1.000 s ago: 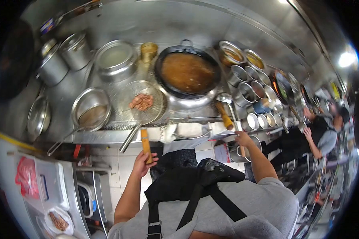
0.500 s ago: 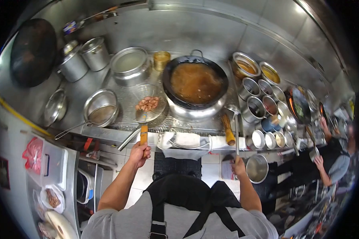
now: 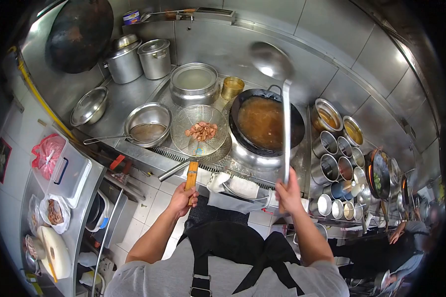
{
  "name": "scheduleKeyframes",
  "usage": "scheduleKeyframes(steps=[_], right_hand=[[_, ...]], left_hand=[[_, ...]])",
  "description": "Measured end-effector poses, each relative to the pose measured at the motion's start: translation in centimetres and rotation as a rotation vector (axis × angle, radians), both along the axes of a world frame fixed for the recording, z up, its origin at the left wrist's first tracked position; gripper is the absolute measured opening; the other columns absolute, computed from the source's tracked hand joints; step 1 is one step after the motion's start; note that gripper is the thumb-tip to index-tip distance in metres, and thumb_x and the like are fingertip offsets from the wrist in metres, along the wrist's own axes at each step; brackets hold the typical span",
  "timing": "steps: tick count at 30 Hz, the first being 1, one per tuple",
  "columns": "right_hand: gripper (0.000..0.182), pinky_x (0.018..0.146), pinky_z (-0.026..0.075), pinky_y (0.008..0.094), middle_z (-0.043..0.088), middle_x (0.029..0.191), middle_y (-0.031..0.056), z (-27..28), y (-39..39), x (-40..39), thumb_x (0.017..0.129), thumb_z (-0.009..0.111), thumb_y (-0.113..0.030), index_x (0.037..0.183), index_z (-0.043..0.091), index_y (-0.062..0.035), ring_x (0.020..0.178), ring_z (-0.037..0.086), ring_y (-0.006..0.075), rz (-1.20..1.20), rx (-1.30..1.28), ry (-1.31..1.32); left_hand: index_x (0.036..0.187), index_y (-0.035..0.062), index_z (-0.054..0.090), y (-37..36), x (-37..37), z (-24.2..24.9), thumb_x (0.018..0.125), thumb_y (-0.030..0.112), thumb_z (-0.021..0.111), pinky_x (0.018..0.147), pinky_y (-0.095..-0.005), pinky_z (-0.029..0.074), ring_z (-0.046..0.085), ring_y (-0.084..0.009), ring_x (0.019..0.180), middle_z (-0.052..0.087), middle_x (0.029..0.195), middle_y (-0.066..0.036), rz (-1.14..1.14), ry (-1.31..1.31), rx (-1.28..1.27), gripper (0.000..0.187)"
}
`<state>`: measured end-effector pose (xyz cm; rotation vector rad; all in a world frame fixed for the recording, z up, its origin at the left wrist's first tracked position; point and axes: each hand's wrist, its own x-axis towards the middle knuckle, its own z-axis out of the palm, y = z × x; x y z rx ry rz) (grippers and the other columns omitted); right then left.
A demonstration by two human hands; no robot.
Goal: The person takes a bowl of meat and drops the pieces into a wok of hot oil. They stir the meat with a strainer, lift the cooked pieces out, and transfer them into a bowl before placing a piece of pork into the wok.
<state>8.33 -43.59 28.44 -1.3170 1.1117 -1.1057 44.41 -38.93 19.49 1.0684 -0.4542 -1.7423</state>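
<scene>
My left hand (image 3: 184,200) is closed around the wooden handle of a wire strainer (image 3: 183,141), which holds browned meat pieces (image 3: 201,131) over the steel counter. My right hand (image 3: 289,192) grips a long-handled steel ladle (image 3: 272,60), its bowl raised above and behind the wok. Brown liquid fills much of the black wok (image 3: 262,123), which sits on a round steel burner ring. A separate metal handle (image 3: 175,170) lies beside the strainer's wooden handle.
Left of the strainer sit a steel colander (image 3: 147,124) and a lidded bowl (image 3: 89,106). Behind are a pot of pale liquid (image 3: 195,81) and a brass-coloured tin (image 3: 232,88). Seasoning containers (image 3: 328,167) stand at the right, near another person (image 3: 401,247).
The ladle has been lifted from the counter's right side to high above the wok. My right hand has risen. The view has shifted, and the strainer now shows more fully from above.
</scene>
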Motion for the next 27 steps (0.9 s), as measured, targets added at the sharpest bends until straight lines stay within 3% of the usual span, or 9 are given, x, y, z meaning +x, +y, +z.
scheduleKeyframes(steps=[8,12,15,17,20,22,24,25,27], right_hand=[[0.052,0.045,0.038,0.0255,0.046,0.07,0.001,3.9,-8.6,12.3,0.092,0.051,-0.009,0.14,0.033,-0.0166,0.049,0.042,0.0086,0.55,0.593,-0.52],[0.053,0.044,0.037,0.0251,0.046,0.068,0.0001,4.3,-6.7,11.8,0.093,0.05,-0.01,0.142,0.032,-0.0163,0.048,0.041,0.0076,0.525,0.478,-0.285],[0.066,0.048,0.044,0.0323,0.053,0.068,0.005,7.3,-4.6,9.8,0.092,0.049,-0.01,0.149,0.018,-0.0172,0.049,0.05,0.0162,0.37,0.221,0.179],[0.076,0.058,0.049,0.0393,0.061,0.072,0.0123,8.3,-4.4,9.2,0.091,0.049,-0.01,0.152,0.003,-0.0165,0.056,0.059,0.0276,0.22,-0.155,0.854],[0.079,0.068,0.05,0.0417,0.064,0.081,0.0214,5.7,-5.1,8.7,0.09,0.049,-0.009,0.151,-0.001,-0.018,0.064,0.062,0.0357,0.229,-0.141,0.94],[0.077,0.056,0.048,0.0388,0.06,0.078,0.015,3.7,-5.3,8.3,0.092,0.048,-0.01,0.152,0.001,-0.0234,0.054,0.057,0.0272,0.32,0.01,0.751],[0.074,0.046,0.041,0.0317,0.052,0.075,0.0078,2.1,-5.6,8.0,0.094,0.048,-0.01,0.152,0.006,-0.0284,0.047,0.047,0.0161,0.508,0.768,-0.422],[0.064,0.04,0.033,0.023,0.045,0.077,0.0039,0.8,-4.9,8.5,0.095,0.049,-0.01,0.149,0.021,-0.0289,0.045,0.036,0.006,0.431,0.823,-0.539],[0.061,0.04,0.034,0.0229,0.044,0.077,0.004,-0.6,-3.8,9.5,0.096,0.048,-0.01,0.148,0.023,-0.0284,0.045,0.037,0.0062,0.429,0.893,-0.629]], left_hand=[[0.106,0.0131,0.038,0.9,0.1,3.7,0.096,0.014,0.05,0.049,-0.0261,0.039,0.042,-0.0092,0.052,0.046,0.074,-0.003,0.023,0.001,-0.097,0.016],[0.106,0.0126,0.037,-1.8,1.1,4.6,0.096,0.012,0.05,0.048,-0.0267,0.04,0.042,-0.0096,0.052,0.046,0.074,-0.003,0.023,0.081,-0.051,0.016],[0.107,0.0106,0.036,-2.9,0.5,5.4,0.095,0.009,0.049,0.043,-0.0278,0.04,0.045,-0.0107,0.05,0.047,0.073,-0.003,0.034,-0.089,-0.104,0.018],[0.106,0.0086,0.036,-3.4,-0.6,6.5,0.094,0.008,0.049,0.041,-0.0269,0.039,0.046,-0.0106,0.049,0.048,0.072,-0.003,0.061,-0.178,-0.141,0.018],[0.105,0.006,0.035,-3.8,-2.5,7.9,0.094,0.006,0.047,0.039,-0.0256,0.037,0.045,-0.0097,0.048,0.047,0.071,-0.003,0.105,-0.312,-0.203,0.016],[0.106,0.0085,0.035,-4.6,-3.1,6.7,0.094,0.007,0.048,0.041,-0.0272,0.04,0.046,-0.011,0.049,0.048,0.073,-0.004,0.098,-0.302,-0.16,0.018],[0.105,0.0086,0.036,-4.5,-3.0,5.0,0.094,0.008,0.048,0.043,-0.0278,0.04,0.046,-0.0109,0.05,0.048,0.073,-0.004,0.075,-0.271,-0.105,0.017],[0.105,0.0088,0.036,-3.9,-3.0,4.0,0.094,0.008,0.048,0.044,-0.0277,0.041,0.045,-0.0107,0.051,0.047,0.074,-0.004,0.045,-0.183,-0.055,0.017],[0.104,0.0091,0.037,-2.4,-3.3,2.4,0.094,0.01,0.05,0.046,-0.027,0.04,0.045,-0.0102,0.051,0.047,0.075,-0.004,0.027,-0.093,0.002,0.017]])
